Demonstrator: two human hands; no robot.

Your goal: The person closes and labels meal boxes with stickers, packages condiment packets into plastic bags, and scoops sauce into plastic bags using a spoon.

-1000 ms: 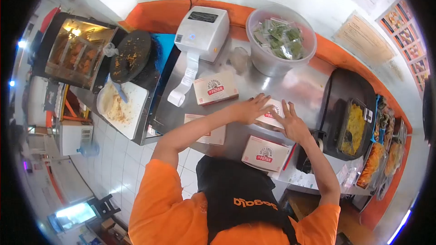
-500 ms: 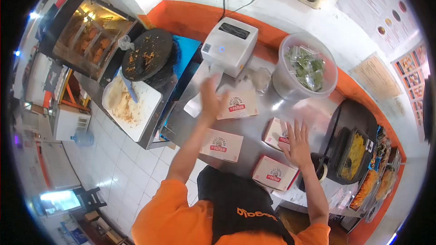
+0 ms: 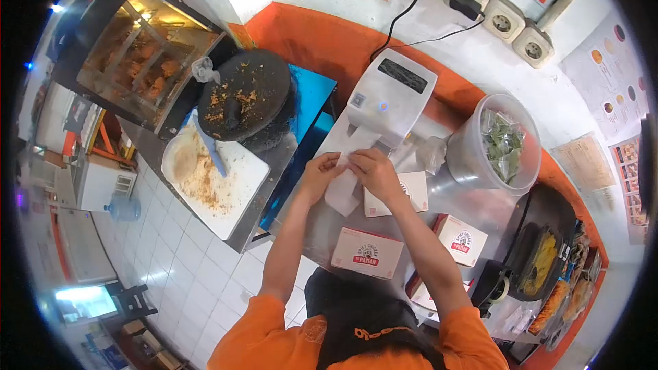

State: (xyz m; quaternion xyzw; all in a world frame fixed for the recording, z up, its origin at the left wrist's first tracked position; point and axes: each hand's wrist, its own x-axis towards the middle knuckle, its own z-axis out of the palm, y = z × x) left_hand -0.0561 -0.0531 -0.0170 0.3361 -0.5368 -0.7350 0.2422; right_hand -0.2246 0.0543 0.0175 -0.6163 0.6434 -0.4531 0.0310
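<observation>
A white label strip (image 3: pixel 341 195) hangs out of the front of the white label printer (image 3: pixel 392 99) and curls down onto the steel counter. My left hand (image 3: pixel 320 177) pinches its left edge. On the other edge, my right hand (image 3: pixel 373 170) is closed with fingertips pinching the strip near the printer. Under my right wrist lies a printed food box (image 3: pixel 416 186), partly covered by the arm. Another box (image 3: pixel 367 253) sits nearer to me. To the right of my forearm are a box (image 3: pixel 460 240) with red sides and a further box (image 3: pixel 423 296), mostly hidden by that arm.
A clear tub of bagged greens (image 3: pixel 504 144) stands right of the printer. On the left are a stone mortar (image 3: pixel 245 96), a crumb-covered white tray (image 3: pixel 236 202) and a heated food cabinet (image 3: pixel 144 62). A black container of yellow food (image 3: pixel 538 260) sits at far right.
My right hand has left the box on the right and come to the label strip. My left hand now pinches the strip too. The view has shifted, moving the counter items rightward.
</observation>
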